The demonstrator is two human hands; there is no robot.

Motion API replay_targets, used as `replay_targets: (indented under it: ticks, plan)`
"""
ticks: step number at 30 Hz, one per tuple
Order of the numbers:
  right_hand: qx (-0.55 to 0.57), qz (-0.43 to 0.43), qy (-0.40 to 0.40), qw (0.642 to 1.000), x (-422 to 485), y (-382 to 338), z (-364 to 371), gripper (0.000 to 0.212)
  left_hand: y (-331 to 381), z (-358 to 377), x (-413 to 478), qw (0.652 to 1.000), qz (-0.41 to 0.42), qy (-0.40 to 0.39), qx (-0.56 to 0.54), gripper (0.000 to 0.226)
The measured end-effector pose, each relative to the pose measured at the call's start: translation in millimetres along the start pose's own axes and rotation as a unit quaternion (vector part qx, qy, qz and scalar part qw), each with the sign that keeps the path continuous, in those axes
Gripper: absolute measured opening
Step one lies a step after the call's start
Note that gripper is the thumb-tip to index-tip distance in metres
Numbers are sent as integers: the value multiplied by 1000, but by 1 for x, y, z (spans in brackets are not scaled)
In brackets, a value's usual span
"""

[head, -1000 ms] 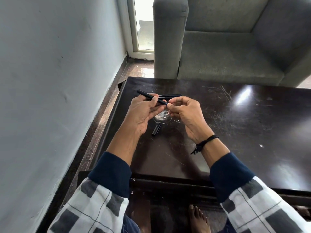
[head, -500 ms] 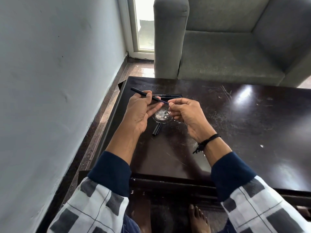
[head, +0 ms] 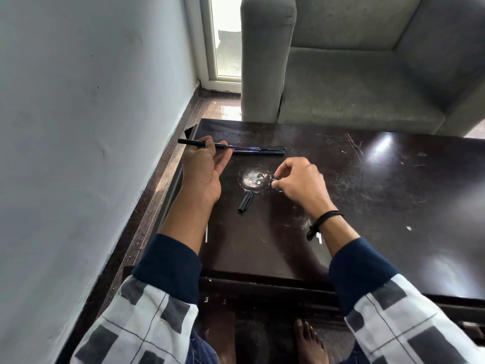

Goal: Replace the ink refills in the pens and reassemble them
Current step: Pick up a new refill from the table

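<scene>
- Left hand (head: 203,169), palm turned up, grips a slim black pen (head: 193,143) between thumb and fingertips, near the table's far left corner; the pen lies roughly level, its free end poking out to the left past the table edge.
- Right hand (head: 299,182) hovers low over the tabletop with its fingers curled in, pinching a small dark piece (head: 274,177) at the fingertips (too tiny from here to say what it is).
- Two more dark pens (head: 265,151) lie side by side on the table, just right of the held one, which seems to overlap their near ends.
- A black pen cap (head: 245,201) lies loose on the table between the two hands, just below a shiny scuffed patch (head: 253,179).
- A thin white stick (head: 206,232) shows beside the left forearm, another (head: 319,236) by the right wrist, which wears a black cord bracelet (head: 324,219).
- All of it sits on a dark, scratched wooden table (head: 380,206), with a grey sofa (head: 367,74) beyond it and a pale wall (head: 91,127) to the left.
</scene>
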State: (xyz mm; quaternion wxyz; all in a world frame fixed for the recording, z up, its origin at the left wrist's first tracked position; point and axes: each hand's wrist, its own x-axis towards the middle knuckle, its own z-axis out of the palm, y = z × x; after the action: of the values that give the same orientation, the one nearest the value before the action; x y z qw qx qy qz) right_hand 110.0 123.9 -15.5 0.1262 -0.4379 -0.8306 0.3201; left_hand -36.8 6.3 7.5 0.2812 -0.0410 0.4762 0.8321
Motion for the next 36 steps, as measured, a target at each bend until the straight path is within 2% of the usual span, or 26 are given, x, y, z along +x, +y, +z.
replay_targets:
  ticks: [6,11,14,16,18,20,24,26,30,36]
  plan:
    - [-72,5,-65,995,1,1,14,13,-3,2,-3,1000,-5,-10,12,11]
    - [-71,4,-75,995,2,3,15,12,-4,3,-6,1000,-7,-16,19,11]
    - [-29,5,-51,998,2,3,11,10,-5,3,-5,999,-10,-17,25,10]
    - [59,10,-25,998,3,-1,7,11,-6,3,-5,999,-14,-16,25,10]
    - [225,21,-36,973,2,-8,3,14,-8,4,-6,999,-26,-22,17,10]
    - [367,36,-65,927,0,-13,1,18,-11,5,-7,998,-47,-29,-3,9]
    - [546,98,-101,826,-4,-21,3,12,-19,10,-11,995,-86,-38,-42,10]
    - [595,136,-108,785,-6,-21,5,8,-21,11,-13,993,-94,-42,-57,10]
    - [634,150,-99,753,-7,-19,7,9,-23,12,-18,991,-105,-56,-64,8]
    - [631,141,-91,758,-6,-19,5,11,-23,12,-19,989,-112,-67,-67,6]
